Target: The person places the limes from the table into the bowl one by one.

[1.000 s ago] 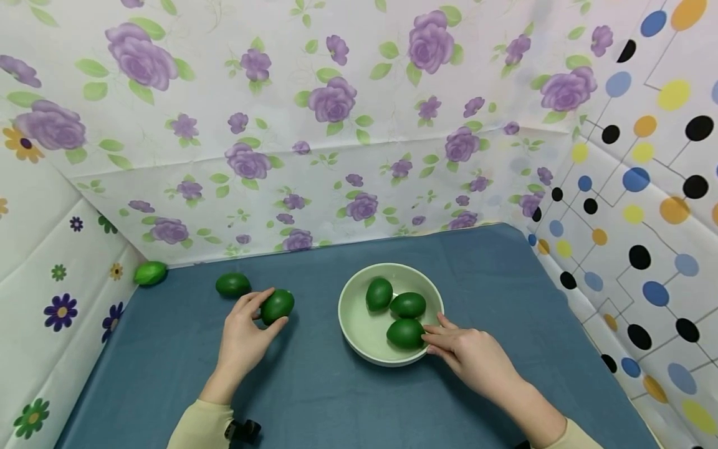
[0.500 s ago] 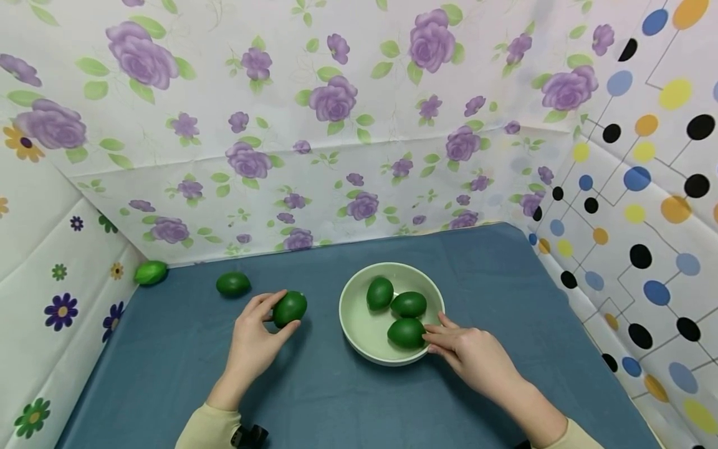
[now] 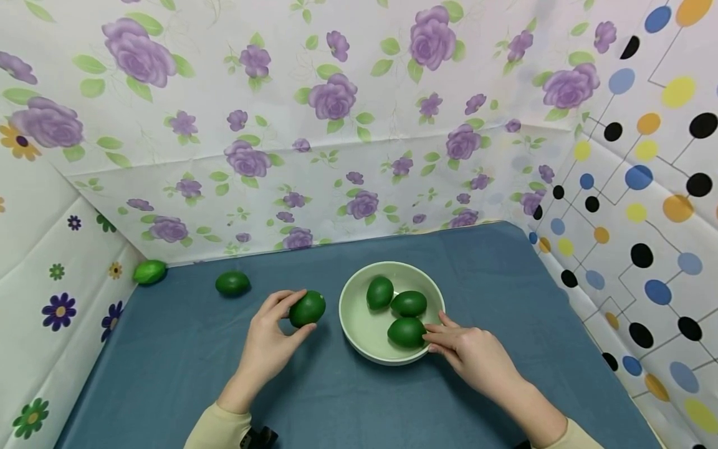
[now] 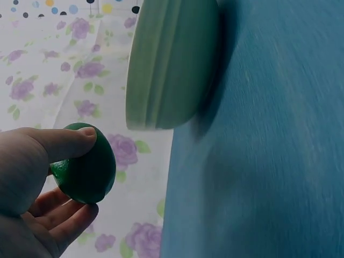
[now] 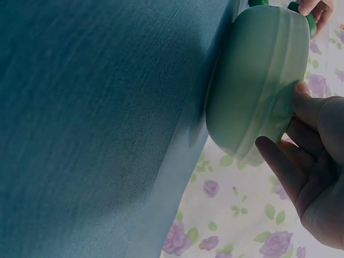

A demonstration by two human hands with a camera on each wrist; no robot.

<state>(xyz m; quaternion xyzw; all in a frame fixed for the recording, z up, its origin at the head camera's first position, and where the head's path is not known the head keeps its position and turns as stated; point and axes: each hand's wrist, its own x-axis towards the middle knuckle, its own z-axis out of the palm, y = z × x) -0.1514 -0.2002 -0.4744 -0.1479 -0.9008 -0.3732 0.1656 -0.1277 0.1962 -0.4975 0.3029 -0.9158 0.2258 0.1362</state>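
In the head view my left hand [image 3: 272, 340] holds a dark green lime [image 3: 307, 308] above the cloth, left of the bowl. The left wrist view shows this lime [image 4: 86, 166] between thumb and fingertips, apart from the bowl. A pale green bowl [image 3: 359, 337] stands upright with 3 dark green limes inside, one of them the nearest lime [image 3: 406, 333]. At its right side my right hand [image 3: 473, 358] grips the rim, fingertips over the edge beside that lime. From the right wrist, thumb and finger touch the bowl's outer wall [image 5: 252, 80].
Another dark green lime [image 3: 232, 284] lies at the back left of the blue cloth [image 3: 314, 399]. A brighter green lime [image 3: 149, 272] sits in the far left corner. Floral sheeting [image 3: 314, 168] stands behind the table, and dotted sheeting [image 3: 645, 206] lines the right side.
My left hand has carried its lime to the right, closer to the bowl. My right hand and the bowl have stayed in place.
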